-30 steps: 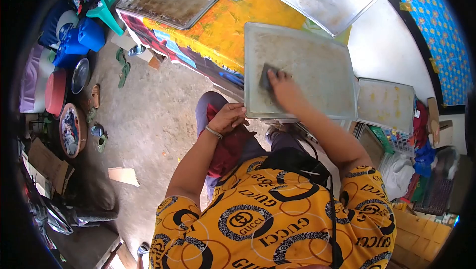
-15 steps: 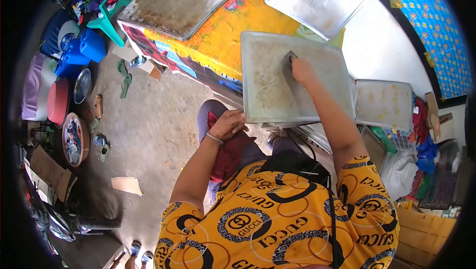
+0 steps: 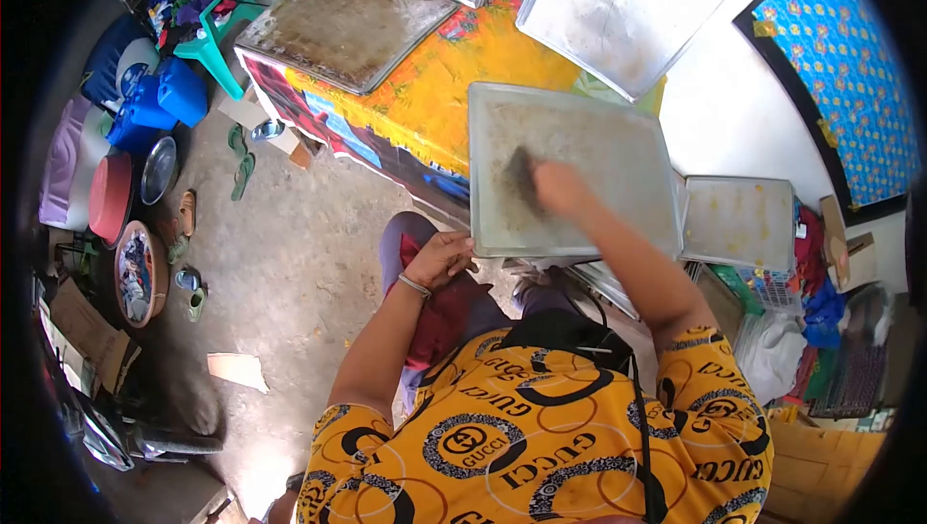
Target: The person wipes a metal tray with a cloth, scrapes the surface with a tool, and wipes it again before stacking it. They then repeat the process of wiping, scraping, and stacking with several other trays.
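Note:
A grey metal baking tray (image 3: 608,142), its surface stained brown in patches, is tilted up in front of me at the table's corner. My left hand (image 3: 444,258) grips it by the lower left corner, fingers curled at the edge. Over the left half of the tray, my right hand (image 3: 560,188) is closed around a dark, flat scraper (image 3: 523,179), pressed to the surface and smeared by motion. A maroon cloth (image 3: 430,331) lies across my lap, below the left wrist.
A table with a yellow flowered cloth (image 3: 406,109) carries a browned tray (image 3: 348,27). Another tray (image 3: 628,17) leans on the wall. At right, a spotted tray (image 3: 739,220) rests over a crate (image 3: 772,289). Basins (image 3: 113,198), slippers (image 3: 243,176) and a green chair (image 3: 217,41) stand left.
My right hand has swept the scraper down and to the left across the tray. My left hand keeps its hold on the corner. The camera view has shifted slightly.

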A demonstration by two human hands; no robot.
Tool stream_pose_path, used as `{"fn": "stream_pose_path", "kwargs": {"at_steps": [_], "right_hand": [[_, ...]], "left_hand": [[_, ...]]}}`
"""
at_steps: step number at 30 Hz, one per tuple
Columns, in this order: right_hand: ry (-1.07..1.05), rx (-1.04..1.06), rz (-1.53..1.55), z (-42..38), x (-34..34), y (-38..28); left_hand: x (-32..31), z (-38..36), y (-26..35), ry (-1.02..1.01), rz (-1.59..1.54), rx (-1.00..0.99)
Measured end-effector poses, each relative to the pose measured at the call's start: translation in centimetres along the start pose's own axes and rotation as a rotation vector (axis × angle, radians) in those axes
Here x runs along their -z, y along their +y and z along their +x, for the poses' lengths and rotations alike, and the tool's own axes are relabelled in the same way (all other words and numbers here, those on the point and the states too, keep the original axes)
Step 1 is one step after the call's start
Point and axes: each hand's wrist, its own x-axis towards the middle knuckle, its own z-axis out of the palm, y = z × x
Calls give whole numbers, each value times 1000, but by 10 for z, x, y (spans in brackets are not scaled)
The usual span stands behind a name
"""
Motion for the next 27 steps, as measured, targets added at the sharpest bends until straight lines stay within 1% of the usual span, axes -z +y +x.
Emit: {"fn": "stream_pose_path", "kwargs": {"at_steps": [2, 3, 5, 8, 11, 14, 15, 17, 19, 22, 23, 25, 26, 27], "right_hand": [[201, 35, 118, -27, -12, -52], [209, 55, 98, -22, -13, -53], [217, 83, 72, -5, -12, -48], [91, -137, 177, 39, 18, -14], [48, -13, 68, 42, 15, -23], [366, 71, -70, 23, -18, -60], [343, 26, -19, 29, -17, -55], [217, -113, 128, 53, -1, -20], [215, -210, 90, 78, 3, 21], [210, -134, 83, 73, 3, 12], [133, -75, 10, 68, 0, -5], [176, -49, 60, 55, 4, -40], [191, -41, 97, 49, 2, -49], [215, -118, 108, 63, -9, -32]], "left_hand": [[3, 0, 1, -16, -14, 19], [4, 1, 1, -11, -11, 18], [2, 0, 1, 2, -4, 37], [-10, -3, 9, -9, 5, 15], [-1, -1, 2, 21, 46, 5], [0, 0, 4, -15, 46, 21], [1, 1, 2, -20, 42, 15], [1, 0, 2, -29, 39, 15], [-8, -3, 6, 0, 39, 25], [-1, -1, 6, -19, 58, 17], [2, 2, 4, -37, 62, 16], [4, 4, 6, -64, 60, 13], [3, 0, 6, -73, 60, 24], [0, -4, 5, -53, 54, 33]]}}
